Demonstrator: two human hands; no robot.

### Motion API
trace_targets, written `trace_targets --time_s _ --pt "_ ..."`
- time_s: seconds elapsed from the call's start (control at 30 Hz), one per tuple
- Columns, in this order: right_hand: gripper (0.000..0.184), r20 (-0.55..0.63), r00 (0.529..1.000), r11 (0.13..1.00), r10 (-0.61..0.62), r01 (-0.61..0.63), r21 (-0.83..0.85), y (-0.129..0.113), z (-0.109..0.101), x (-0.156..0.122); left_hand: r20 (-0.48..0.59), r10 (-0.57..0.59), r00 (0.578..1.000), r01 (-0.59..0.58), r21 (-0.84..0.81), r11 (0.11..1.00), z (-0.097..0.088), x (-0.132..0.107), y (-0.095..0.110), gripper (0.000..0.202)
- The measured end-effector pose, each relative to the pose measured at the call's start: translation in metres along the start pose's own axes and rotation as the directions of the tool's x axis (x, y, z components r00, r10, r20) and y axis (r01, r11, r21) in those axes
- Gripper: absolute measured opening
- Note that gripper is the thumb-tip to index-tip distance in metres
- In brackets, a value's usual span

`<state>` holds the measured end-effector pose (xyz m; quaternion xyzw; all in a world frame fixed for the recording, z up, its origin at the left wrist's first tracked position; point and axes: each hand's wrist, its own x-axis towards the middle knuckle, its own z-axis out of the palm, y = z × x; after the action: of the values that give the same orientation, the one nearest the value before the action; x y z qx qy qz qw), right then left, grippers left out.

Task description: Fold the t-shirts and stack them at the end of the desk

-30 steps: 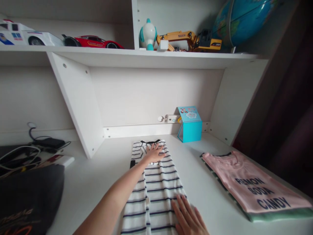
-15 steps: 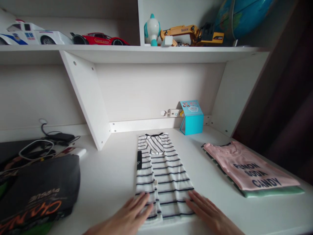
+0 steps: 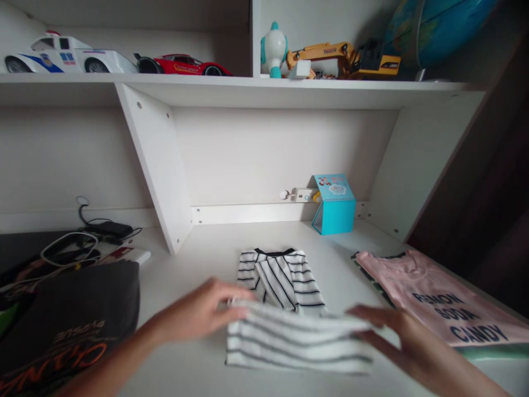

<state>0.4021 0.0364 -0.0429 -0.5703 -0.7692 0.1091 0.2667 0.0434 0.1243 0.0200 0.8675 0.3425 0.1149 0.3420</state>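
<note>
A white shirt with black stripes lies on the white desk, its black collar toward the back. Its near end is lifted off the desk and bent over toward the collar. My left hand pinches the left corner of that raised edge between thumb and fingers. At the right corner, my right hand grips the same edge, slightly blurred by motion. The lifted part hides the middle of the shirt.
Folded pink and green shirts lie at the right. A dark folded shirt and cables are at the left. Behind stands a blue desk calendar. Toy vehicles and a globe sit on the shelf above.
My hands have gone from lying flat on the shirt's near end to gripping its corners. That end is now raised and folded toward the collar. The view has shifted slightly.
</note>
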Motion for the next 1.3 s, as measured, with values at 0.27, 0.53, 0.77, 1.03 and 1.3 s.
trace_targets --time_s 0.27,0.53,0.77,1.03,1.3 --pt "0.018 0.196 0.978 0.995 0.076 -0.088 0.053 0.044 0.046 0.177 0.043 -0.263 0.964 0.266 -0.23 0.936 -0.015 0.154 -0.115 0.02" --pt "0.022 0.15 0.976 0.985 0.161 -0.149 -0.087 0.069 0.058 0.2 -0.129 -0.217 0.968 0.219 0.001 0.976 -0.034 0.157 -0.134 0.024" --pt "0.029 0.177 0.935 0.943 0.308 -0.275 -0.187 0.068 0.088 0.205 -0.211 -0.3 0.93 0.339 0.179 0.924 -0.005 0.167 -0.14 0.026" --pt "0.019 -0.071 0.981 0.979 0.178 -0.184 -0.086 0.034 -0.011 0.205 -0.289 -0.004 0.957 0.06 0.186 0.981 -0.077 0.151 -0.054 0.027" --pt "0.017 -0.285 0.943 0.98 -0.175 0.138 -0.144 -0.013 -0.026 0.096 -0.247 0.291 0.924 -0.191 0.358 0.914 -0.052 0.078 -0.006 0.036"
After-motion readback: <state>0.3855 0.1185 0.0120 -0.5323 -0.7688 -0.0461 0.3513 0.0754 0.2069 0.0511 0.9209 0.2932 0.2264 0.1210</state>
